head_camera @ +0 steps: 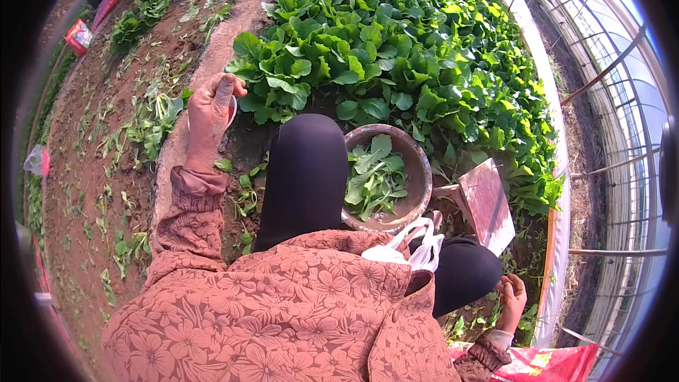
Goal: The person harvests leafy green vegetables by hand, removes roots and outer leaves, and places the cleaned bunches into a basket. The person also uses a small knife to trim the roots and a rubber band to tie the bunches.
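Note:
My left hand [209, 111] is raised at the left edge of the leafy green bed [371, 48], fingers curled and thumb on top. Partly hidden behind it is a round, white-rimmed object [232, 111]; whether the hand grips it is unclear. My right hand [512, 297] hangs low at the right beside my bent knee, fingers loosely curled and slightly apart, with nothing visible in them. Between my legs stands a worn round basin [421, 170]. Picked leafy greens [374, 180] lie inside it.
A small wooden stool [488, 207] lies tipped right of the basin. A white plastic bag [419, 246] rests at my lap. Behind my right hand lies a red printed sack [557, 363]. A low white-topped border [557, 254] runs along the right; wilted plants [159, 111] litter the left soil.

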### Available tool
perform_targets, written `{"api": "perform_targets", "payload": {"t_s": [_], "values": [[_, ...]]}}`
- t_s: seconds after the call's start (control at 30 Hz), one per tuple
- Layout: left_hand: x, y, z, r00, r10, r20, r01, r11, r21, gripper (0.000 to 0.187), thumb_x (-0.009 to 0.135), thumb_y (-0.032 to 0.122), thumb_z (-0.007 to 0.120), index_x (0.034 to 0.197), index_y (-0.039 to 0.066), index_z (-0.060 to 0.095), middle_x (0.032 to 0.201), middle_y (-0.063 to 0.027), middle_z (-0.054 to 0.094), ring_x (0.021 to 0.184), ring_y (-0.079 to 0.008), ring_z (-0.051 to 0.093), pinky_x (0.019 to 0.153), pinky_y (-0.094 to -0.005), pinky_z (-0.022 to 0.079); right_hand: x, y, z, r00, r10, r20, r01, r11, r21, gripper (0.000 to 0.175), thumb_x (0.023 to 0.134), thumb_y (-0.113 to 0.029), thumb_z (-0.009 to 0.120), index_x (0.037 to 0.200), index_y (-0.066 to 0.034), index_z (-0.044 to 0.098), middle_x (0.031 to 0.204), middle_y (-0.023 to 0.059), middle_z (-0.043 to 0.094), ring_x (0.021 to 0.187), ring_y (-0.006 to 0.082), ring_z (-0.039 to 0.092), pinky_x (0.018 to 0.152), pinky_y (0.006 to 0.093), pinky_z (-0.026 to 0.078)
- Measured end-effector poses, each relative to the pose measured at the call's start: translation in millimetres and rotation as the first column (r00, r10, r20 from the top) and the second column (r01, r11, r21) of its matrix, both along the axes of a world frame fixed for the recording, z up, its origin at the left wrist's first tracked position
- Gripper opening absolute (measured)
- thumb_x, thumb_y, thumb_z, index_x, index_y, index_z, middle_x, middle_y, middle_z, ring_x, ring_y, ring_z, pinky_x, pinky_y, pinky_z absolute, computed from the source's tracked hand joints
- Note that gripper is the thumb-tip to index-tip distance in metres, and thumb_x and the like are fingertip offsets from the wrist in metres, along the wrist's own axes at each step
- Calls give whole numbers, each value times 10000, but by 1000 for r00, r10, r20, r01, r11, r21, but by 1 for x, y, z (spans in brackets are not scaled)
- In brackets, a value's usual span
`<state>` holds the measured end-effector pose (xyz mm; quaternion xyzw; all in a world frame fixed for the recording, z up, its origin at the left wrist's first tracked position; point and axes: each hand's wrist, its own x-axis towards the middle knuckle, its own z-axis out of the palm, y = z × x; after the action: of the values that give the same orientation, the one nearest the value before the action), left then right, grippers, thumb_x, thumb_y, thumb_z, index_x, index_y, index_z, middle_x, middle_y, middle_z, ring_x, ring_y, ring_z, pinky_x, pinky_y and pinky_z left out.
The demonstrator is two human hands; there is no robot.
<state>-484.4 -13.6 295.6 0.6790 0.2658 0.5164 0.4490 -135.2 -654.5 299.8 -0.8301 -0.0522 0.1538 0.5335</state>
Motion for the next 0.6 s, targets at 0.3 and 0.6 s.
{"api": "perform_targets", "payload": {"t_s": [0.3,0.6], "values": [[-34,9,-26,995,96,1,-94,969,-227,293,1028,279,581,909,26,670,862,3,670,763,-64,642,724,-207,511,6,76,61,979,152,133,-158,987,38,361,931,-97,666,1262,18,577,1167,119,653,1002,208,662,915,318,497],[-31,13,-26,998,27,-60,-40,972,-233,195,1018,202,599,964,29,670,921,-12,670,783,-105,666,749,-227,516,41,79,3,990,113,-90,-109,993,48,341,962,-216,647,1263,-67,590,1181,67,693,995,150,693,800,260,464]]}}
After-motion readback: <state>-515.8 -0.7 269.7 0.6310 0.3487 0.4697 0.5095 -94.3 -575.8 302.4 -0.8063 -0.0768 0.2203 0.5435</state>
